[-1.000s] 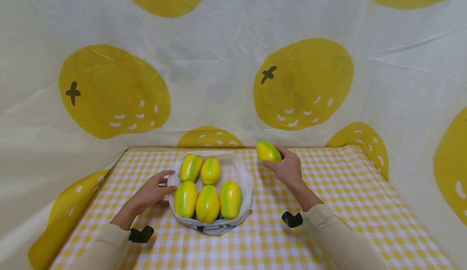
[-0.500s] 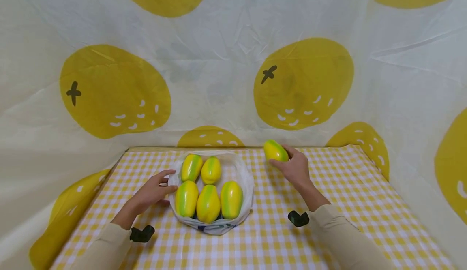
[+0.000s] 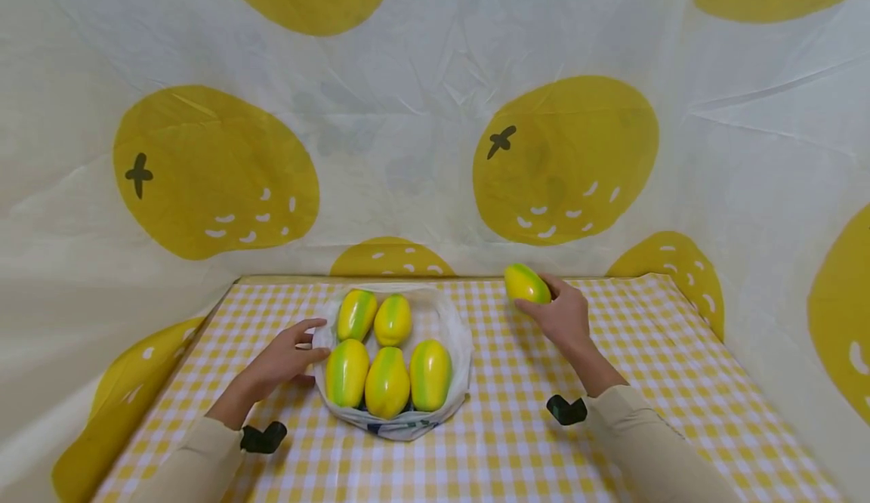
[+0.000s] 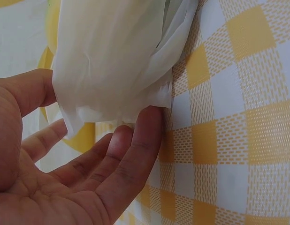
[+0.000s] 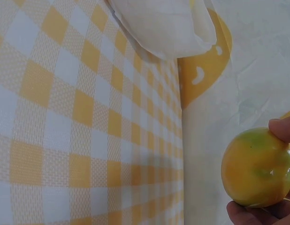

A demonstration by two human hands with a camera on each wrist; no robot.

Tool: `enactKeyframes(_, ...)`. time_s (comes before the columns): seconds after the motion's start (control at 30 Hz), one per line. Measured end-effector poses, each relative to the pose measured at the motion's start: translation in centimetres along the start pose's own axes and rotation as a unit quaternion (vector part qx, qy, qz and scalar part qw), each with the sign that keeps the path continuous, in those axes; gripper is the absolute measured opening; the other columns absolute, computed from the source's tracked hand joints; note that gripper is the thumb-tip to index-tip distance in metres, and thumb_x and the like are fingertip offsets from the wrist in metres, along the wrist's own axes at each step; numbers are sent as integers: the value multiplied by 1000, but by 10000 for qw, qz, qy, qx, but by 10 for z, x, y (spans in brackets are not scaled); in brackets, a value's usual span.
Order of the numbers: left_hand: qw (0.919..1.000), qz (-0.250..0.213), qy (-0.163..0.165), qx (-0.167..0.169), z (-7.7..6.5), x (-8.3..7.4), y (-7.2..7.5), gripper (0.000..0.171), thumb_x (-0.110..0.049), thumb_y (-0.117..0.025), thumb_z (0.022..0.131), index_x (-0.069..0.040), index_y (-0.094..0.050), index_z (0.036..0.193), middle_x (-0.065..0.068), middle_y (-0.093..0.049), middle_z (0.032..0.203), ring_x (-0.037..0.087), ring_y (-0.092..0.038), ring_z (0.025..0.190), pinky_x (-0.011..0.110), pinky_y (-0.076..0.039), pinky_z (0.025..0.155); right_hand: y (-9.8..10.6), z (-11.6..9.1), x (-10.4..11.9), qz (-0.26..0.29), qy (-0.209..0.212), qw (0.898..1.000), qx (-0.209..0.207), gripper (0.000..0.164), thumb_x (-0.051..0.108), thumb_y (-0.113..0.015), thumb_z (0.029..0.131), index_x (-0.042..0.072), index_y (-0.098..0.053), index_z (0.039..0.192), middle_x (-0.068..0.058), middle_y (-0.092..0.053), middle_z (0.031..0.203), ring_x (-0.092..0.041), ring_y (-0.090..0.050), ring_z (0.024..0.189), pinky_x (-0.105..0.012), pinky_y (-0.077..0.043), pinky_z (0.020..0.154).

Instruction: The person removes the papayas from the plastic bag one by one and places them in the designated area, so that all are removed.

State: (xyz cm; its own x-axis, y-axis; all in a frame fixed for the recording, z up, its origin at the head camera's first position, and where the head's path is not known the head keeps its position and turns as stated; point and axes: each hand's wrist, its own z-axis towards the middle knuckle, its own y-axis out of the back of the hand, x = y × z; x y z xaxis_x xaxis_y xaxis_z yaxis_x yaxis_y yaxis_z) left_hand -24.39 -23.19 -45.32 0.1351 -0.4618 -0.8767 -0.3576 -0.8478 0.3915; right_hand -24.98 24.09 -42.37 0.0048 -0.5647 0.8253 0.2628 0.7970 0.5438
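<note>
My right hand (image 3: 560, 314) holds a glossy yellow papaya (image 3: 526, 284) with green streaks, raised over the back of the table, right of a white plastic bag (image 3: 458, 337). In the right wrist view, thumb and fingertips close round that papaya (image 5: 257, 171). Several similar papayas (image 3: 387, 382) lie inside the bag, two behind and the rest in front. At the bag's left side, my left hand (image 3: 285, 352) touches the rim with loosely spread fingers. Seen from the left wrist, the bag's thin wall (image 4: 107, 61) hangs against the thumb and fingertips (image 4: 149, 119).
A yellow-and-white checked cloth (image 3: 516, 442) covers the table. Behind it hangs a pale curtain (image 3: 394, 148) printed with large yellow fruit. The bag's back right part shows bare plastic beside the papayas.
My right hand has moved to the right, away from the bag, carrying the papaya. The left hand and the bag have stayed in place.
</note>
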Motion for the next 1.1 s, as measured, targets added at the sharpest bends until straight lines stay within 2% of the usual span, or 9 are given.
enactKeyframes(0.23, 10000, 35, -4, -20, 0, 0, -1, 75, -27, -68, 102, -9, -29, 163, 35, -34, 158, 45, -55, 134, 44, -65, 84, 7, 0, -7, 95, -202, 9998, -3, 69, 32, -82, 90, 9, -56, 151, -20, -63, 145, -37, -64, 120, -48, -56, 94)
enactKeyframes(0.53, 10000, -49, 4, -26, 0, 1, -1, 73, -24, -68, 102, -8, -30, 163, 35, -37, 156, 35, -63, 123, 43, -65, 83, 16, 1, -17, -1, -232, 9996, -145, 70, 31, -83, 90, 10, -56, 150, -19, -63, 146, -39, -63, 122, -49, -55, 96)
enactKeyframes(0.93, 10000, -5, 36, 20, 0, 0, -1, 75, -26, -68, 102, -9, -29, 164, 35, -32, 159, 45, -53, 135, 42, -65, 84, 31, -1, -31, 81, -358, 9992, -127, 68, 30, -82, 90, 10, -56, 150, -21, -61, 147, -39, -61, 124, -49, -54, 99)
enactKeyframes(1.1, 10000, 36, 42, -17, 0, -1, -1, 76, -27, -69, 102, -9, -28, 164, 36, -34, 157, 44, -55, 133, 43, -65, 83, 35, -1, -35, 39, -427, 9990, -136, 72, 31, -82, 90, 9, -54, 152, -22, -59, 149, -41, -60, 127, -53, -53, 103)
